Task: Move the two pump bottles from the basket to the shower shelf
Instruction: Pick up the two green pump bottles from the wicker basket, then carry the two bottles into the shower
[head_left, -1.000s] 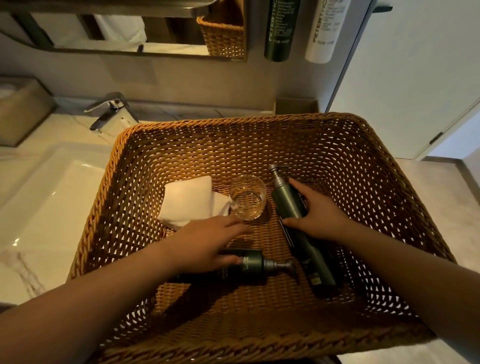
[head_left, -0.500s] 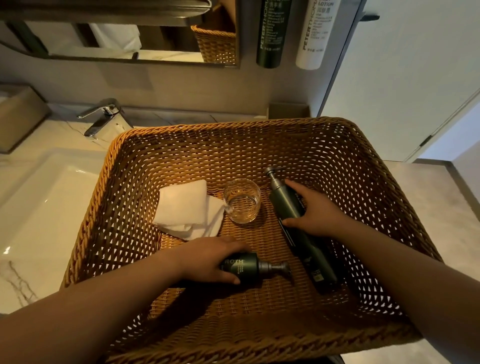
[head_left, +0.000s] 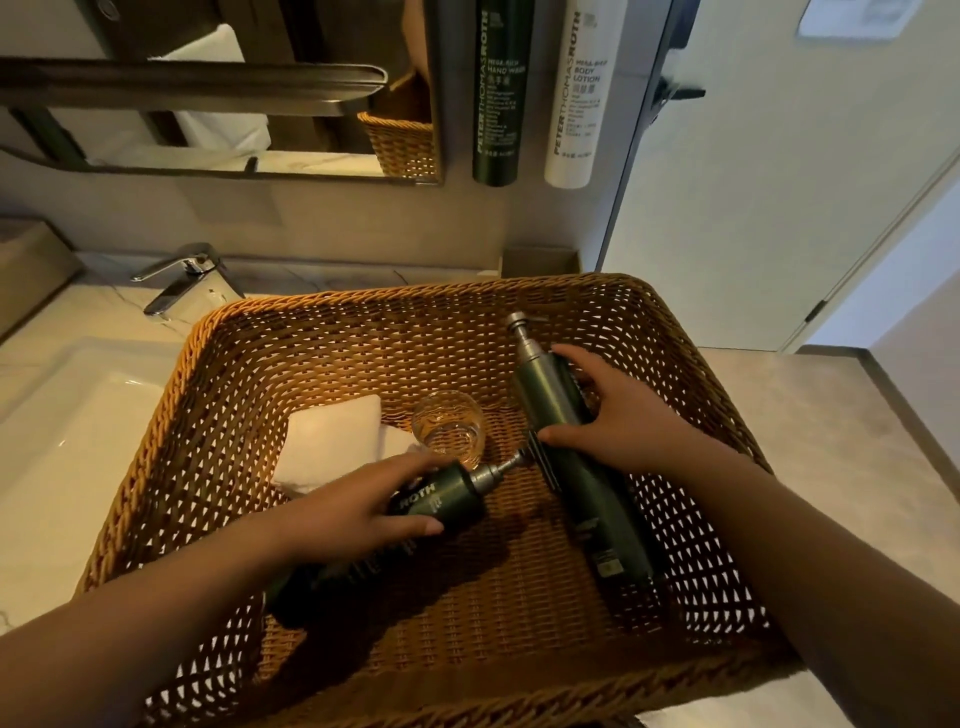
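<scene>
Both-handed now, the person reaches into the wicker basket (head_left: 291, 343) that sits on the counter (head_left: 831, 415) beside the sink (head_left: 67, 415). At about seven o'clock from the basket's middle, the left hand (head_left: 358, 504) curls around the near bottle (head_left: 441, 499), thumb on its near side and fingers over the top; the dark green body lies slanted, its base hidden under the forearm and its silver pump head pointing toward two o'clock. The letters "ROTH" show on the part beyond the fingers. At three o'clock from the middle, the right hand (head_left: 618, 421) clasps the far bottle (head_left: 582, 467) around its upper part, thumb across the front and fingers wrapped behind. That bottle runs from a pump at twelve o'clock down to a base at five o'clock, its lower end close to the basket's right wall; whether it rests on the weave or is lifted off it I cannot tell. The two pump heads nearly meet, the near one's tip just beside the far bottle's side.

Between the hands, slightly toward eleven o'clock, a clear glass (head_left: 449, 431) stands upright, and a folded white cloth (head_left: 332, 447) lies just beside it at nine o'clock. On the wall at twelve o'clock hang a green dispenser (head_left: 498, 93) and a white dispenser (head_left: 576, 93), side by side.
</scene>
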